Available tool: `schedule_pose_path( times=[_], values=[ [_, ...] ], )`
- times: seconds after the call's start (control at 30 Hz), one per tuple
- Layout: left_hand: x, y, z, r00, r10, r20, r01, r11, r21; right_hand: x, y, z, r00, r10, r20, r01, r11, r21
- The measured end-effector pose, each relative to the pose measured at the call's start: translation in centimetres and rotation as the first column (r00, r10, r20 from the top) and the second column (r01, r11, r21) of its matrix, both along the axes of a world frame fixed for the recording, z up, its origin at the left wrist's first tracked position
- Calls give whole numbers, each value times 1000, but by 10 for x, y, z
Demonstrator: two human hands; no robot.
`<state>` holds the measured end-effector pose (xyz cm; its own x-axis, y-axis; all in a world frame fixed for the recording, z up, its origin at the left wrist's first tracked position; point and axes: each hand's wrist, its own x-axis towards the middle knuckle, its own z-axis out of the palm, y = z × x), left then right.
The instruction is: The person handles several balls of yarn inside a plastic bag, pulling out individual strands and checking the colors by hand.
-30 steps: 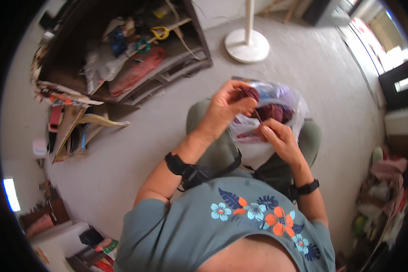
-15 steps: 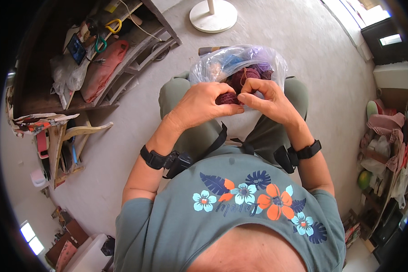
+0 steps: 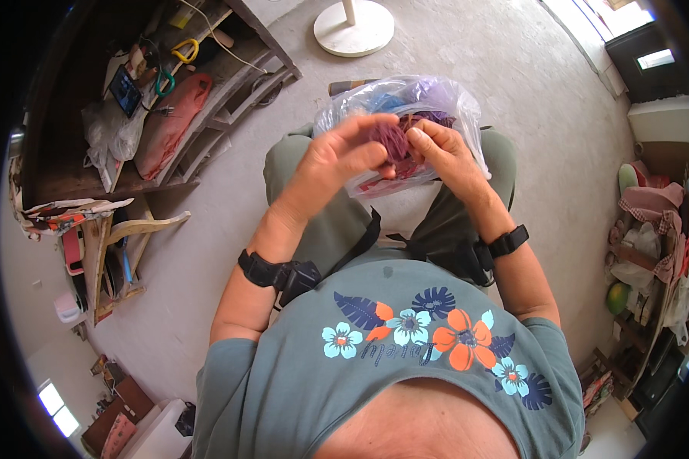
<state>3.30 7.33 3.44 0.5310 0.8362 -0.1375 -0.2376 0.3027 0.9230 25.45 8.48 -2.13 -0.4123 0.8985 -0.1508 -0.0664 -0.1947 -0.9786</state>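
Note:
A small ball of maroon yarn [image 3: 391,141] sits in the curled fingers of my left hand [image 3: 331,157]. Close beside it, my right hand [image 3: 448,155] is closed, thumb and forefinger pinched at the ball's right side; what they pinch is too small to make out, perhaps a strand. Both hands are over a clear plastic bag [image 3: 467,107] set between my knees. Inside the bag lie more dark red and purple yarn [image 3: 439,118], and blue [image 3: 386,102] and pale purple bundles seen through the plastic.
Beyond the bag stands a round white base with a post [image 3: 354,30]. A wooden shelf unit [image 3: 237,99] at the left holds scissors, a phone and bags. A small wooden stool [image 3: 142,222] is below it. Cloths and bags crowd the right side [image 3: 651,222].
My left hand has lifted and turned, with the yarn ball now showing higher between the fingers. The right hand has shifted slightly right and down from the earlier pinch, its fingers still closed.

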Motion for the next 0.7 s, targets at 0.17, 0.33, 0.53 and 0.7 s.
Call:
schedule_pose_path(
  times=[0.17, 0.33, 0.53, 0.7],
  values=[
    [0, 16, 9, 966, 201, 163, -228, 959, 169, 16, 6, -6, 994, -100, 32, 99, 994, 55],
    [-10, 26, 25, 949, 198, 246, -263, 927, 268, 30, 10, -18, 976, -169, 135, 150, 979, 137],
    [-24, 28, 52, 910, 258, 323, -376, 843, 385, 31, 12, -40, 968, -228, 103, 218, 971, 100],
    [-63, 31, 75, 827, 86, 555, -336, 867, 367, 19, 7, -40, 865, -279, 416, 193, 952, 238]
  ],
)
